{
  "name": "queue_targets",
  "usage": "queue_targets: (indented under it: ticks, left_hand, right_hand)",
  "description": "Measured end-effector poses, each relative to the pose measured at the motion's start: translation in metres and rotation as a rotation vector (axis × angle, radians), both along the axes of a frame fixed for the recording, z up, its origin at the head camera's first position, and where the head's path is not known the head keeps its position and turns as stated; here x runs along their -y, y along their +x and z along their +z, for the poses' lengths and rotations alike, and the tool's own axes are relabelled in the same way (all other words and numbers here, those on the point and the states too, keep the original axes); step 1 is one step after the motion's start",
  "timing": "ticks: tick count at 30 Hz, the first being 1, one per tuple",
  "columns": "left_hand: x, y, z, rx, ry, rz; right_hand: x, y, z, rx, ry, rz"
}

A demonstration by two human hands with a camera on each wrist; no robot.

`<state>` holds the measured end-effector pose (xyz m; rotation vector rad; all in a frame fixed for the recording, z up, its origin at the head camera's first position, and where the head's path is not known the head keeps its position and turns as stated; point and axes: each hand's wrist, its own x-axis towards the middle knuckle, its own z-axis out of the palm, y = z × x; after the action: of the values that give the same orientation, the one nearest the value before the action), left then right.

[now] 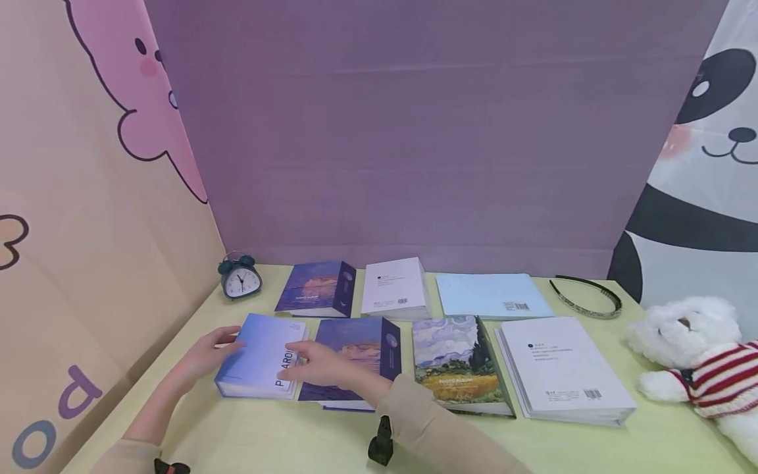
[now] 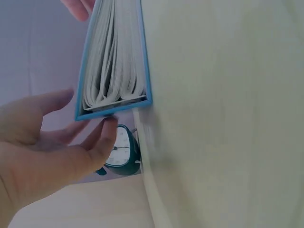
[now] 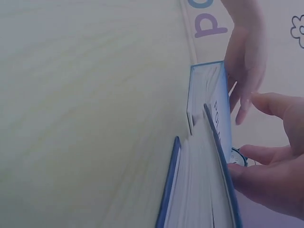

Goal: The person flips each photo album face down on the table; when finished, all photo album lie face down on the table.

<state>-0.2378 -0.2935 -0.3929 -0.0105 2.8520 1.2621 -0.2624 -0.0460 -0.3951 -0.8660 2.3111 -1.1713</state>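
Observation:
A blue-to-lilac photo album [image 1: 254,359] with a white page block lies flat at the front left of the table. My left hand [image 1: 201,355] is at its spine side, the thumb near the cover edge and loosely bent fingers right at the spine in the left wrist view. Over the album's right side reaches my right hand [image 1: 326,365], its fingers spread loosely above the cover lettering, which they partly hide. Under that forearm lies a dark blue album [image 1: 349,345] with a sunset seascape, partly covered by the arm.
Behind stand an alarm clock [image 1: 241,282], a second seascape album [image 1: 314,286], a white album [image 1: 393,286], a light blue album [image 1: 491,294] and a headband [image 1: 592,306]. To the right lie a landscape album [image 1: 456,368], a thick white album [image 1: 565,365] and a teddy bear [image 1: 687,332].

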Motion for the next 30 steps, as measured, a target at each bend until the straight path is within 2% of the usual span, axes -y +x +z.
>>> queue_targets:
  ticks: [5,10,13,15,19,21,30]
  left_hand:
    - [0.002,0.002,0.0,0.1,-0.02,-0.03]
    - [0.003,0.002,-0.002,0.154,-0.016,-0.06]
    - [0.004,0.003,-0.004,0.173,0.027,-0.049]
    - [0.005,0.003,-0.004,0.181,0.089,-0.038]
    - [0.005,0.006,-0.002,0.169,0.227,-0.026]
    - [0.006,0.006,0.002,0.151,0.262,-0.024]
    - [0.006,0.007,0.012,0.101,0.27,0.004]
  right_hand:
    - [0.006,0.002,0.001,-0.006,0.043,-0.003]
    - [0.013,0.007,0.003,0.024,0.071,-0.012]
    - [0.017,0.008,0.005,0.041,0.092,-0.006]
    - [0.019,0.009,0.006,0.035,0.101,0.002]
    - [0.023,0.008,0.006,0.005,0.077,0.01]
    - [0.023,0.008,0.006,-0.004,0.06,0.005]
    - [0.028,0.004,0.005,0.017,-0.048,0.009]
